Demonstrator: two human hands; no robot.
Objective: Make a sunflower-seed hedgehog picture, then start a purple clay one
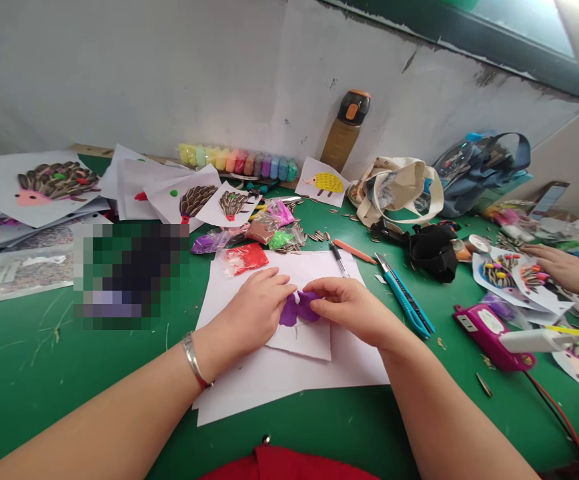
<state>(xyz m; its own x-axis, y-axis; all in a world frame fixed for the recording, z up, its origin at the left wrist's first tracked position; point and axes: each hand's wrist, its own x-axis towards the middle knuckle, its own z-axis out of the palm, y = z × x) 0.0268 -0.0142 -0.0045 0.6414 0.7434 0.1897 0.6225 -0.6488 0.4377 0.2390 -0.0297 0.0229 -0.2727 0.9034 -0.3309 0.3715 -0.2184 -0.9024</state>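
Note:
A small white sheet point(314, 343) lies on larger white paper point(249, 393), with flattened purple clay point(288, 312) in two lobes on it. My left hand point(257, 310) rests over the left lobe, its fingers together and partly extended, fingertips on the clay and paper. My right hand point(352, 307) pinches the right lobe's upper edge between thumb and index finger. Faint pencil lines show below the clay. Just above my left hand lies a bag of red clay point(246, 259).
Beyond the paper are clay bags point(264, 230), a pen point(339, 260), a blue cutter point(404, 297) and a bottle point(345, 130). Hedgehog pictures point(59, 183) lean at the back left. At the right are a magenta device point(494, 337) and another person's hand point(559, 267).

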